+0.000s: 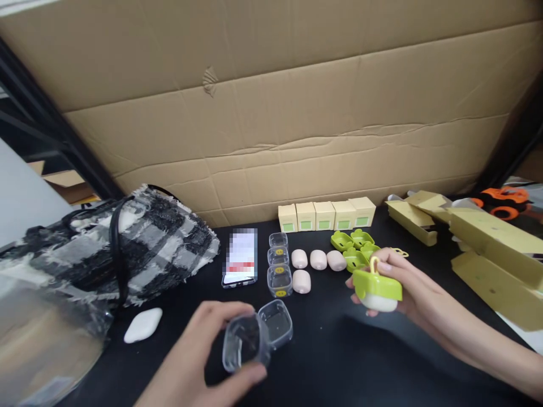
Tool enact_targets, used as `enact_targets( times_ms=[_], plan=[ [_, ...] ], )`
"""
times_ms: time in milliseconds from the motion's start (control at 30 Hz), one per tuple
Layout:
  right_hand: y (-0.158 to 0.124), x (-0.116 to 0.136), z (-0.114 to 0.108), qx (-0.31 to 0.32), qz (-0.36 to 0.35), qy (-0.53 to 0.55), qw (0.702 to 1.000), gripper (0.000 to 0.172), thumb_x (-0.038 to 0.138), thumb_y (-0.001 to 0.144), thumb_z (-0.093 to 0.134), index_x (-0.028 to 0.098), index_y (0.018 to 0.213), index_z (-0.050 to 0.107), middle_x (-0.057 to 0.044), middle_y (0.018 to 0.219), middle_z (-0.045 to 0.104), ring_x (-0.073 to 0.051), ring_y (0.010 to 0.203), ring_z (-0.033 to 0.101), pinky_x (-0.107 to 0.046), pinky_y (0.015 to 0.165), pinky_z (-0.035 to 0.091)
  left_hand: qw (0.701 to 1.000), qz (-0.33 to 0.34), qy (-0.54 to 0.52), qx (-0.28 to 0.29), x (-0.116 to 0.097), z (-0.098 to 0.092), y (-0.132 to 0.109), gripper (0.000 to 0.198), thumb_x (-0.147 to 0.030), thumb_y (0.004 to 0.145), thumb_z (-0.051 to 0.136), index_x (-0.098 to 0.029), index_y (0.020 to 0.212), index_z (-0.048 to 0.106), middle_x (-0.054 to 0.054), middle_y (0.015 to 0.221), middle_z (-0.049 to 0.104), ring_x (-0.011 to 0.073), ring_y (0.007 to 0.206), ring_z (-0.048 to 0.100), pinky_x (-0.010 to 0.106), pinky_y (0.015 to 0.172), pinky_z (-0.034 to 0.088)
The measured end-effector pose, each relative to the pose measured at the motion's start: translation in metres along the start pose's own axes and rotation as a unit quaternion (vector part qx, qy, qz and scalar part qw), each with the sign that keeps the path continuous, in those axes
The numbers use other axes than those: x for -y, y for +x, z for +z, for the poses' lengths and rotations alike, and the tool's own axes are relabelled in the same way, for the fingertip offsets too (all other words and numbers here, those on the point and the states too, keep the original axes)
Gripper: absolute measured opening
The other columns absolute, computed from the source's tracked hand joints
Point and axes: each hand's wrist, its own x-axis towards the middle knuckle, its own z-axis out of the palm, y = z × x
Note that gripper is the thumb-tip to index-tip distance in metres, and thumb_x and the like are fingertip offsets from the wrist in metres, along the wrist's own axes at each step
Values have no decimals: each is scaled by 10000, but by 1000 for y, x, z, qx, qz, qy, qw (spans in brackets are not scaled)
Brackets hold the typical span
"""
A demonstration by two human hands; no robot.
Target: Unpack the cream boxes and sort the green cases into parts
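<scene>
My left hand point(212, 350) holds an open clear plastic case point(257, 334) low over the black table, its lid hinged out to the right. My right hand point(403, 285) grips a green holder with a pale pink sponge in it point(376, 289), held above the table to the right of the case. Behind it lie several more green holders point(354, 246), several loose pink sponges point(317, 260) and three closed clear cases point(279, 265) in a column.
A row of small cream boxes point(326, 215) stands along the cardboard wall point(271, 113). A phone point(241, 257) lies near a black-and-white bag point(123, 249). A white pebble-shaped item point(143, 325) lies at front left. Flattened yellow cartons point(487, 243) pile at right.
</scene>
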Motion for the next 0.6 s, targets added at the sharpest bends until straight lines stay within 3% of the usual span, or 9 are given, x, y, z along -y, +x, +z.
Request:
enact_targets(
  times_ms=[100, 200, 267, 333, 467, 533, 600],
  plan=[
    [-3, -6, 7, 85, -34, -95, 991, 141, 372, 947, 422, 243, 924, 477, -26, 894, 665, -194, 801, 656, -331, 677, 519, 996, -27, 78, 26, 20, -11, 16, 342, -313, 739, 686, -297, 1069, 599, 33, 977, 642, 270, 901, 639, 457, 814, 545],
    [-6, -2, 23, 181, -56, -247, 950, 183, 225, 924, 336, 209, 864, 509, -40, 834, 630, -168, 729, 598, -312, 659, 490, 993, 11, 93, 65, 29, -10, 26, 402, -233, 769, 634, -305, 1157, 559, 55, 1144, 605, 283, 1083, 575, 491, 932, 492],
    [-5, 5, 37, 202, -76, -353, 910, 230, 140, 871, 313, 201, 833, 531, -24, 748, 609, -155, 672, 571, -290, 629, 474, 989, 55, 117, 69, 27, -8, 29, 562, -197, 728, 663, -338, 1247, 502, 66, 1298, 516, 317, 1233, 450, 539, 1000, 425],
    [-3, 10, 51, 231, -129, -449, 854, 289, 102, 816, 349, 206, 958, 579, 1, 705, 606, -150, 630, 570, -276, 612, 461, 979, 109, 146, 95, 23, -4, 33, 659, -212, 684, 720, -389, 1274, 487, 58, 1382, 432, 356, 1294, 351, 591, 1022, 373],
    [4, 7, 71, 279, -234, -582, 727, 444, 217, 845, 458, 292, 1277, 522, -14, 902, 647, -161, 636, 611, -267, 563, 447, 964, 163, 161, 135, 20, 8, 42, 318, -319, 714, 749, -338, 1010, 635, 54, 1370, 431, 367, 1259, 374, 579, 996, 384],
    [8, 2, 75, 273, -259, -606, 701, 384, 273, 879, 460, 298, 1252, 548, -23, 980, 642, -166, 679, 632, -261, 557, 451, 970, 145, 157, 112, 21, 18, 45, 243, -366, 721, 747, -267, 891, 604, 71, 1326, 467, 357, 1226, 412, 553, 969, 404],
    [13, -1, 75, 265, -264, -612, 697, 317, 251, 892, 451, 255, 1177, 588, -23, 980, 651, -168, 732, 645, -257, 593, 466, 977, 126, 152, 82, 20, 27, 46, 350, -400, 686, 770, -239, 891, 537, 94, 1274, 503, 355, 1190, 447, 551, 949, 408]
  ],
)
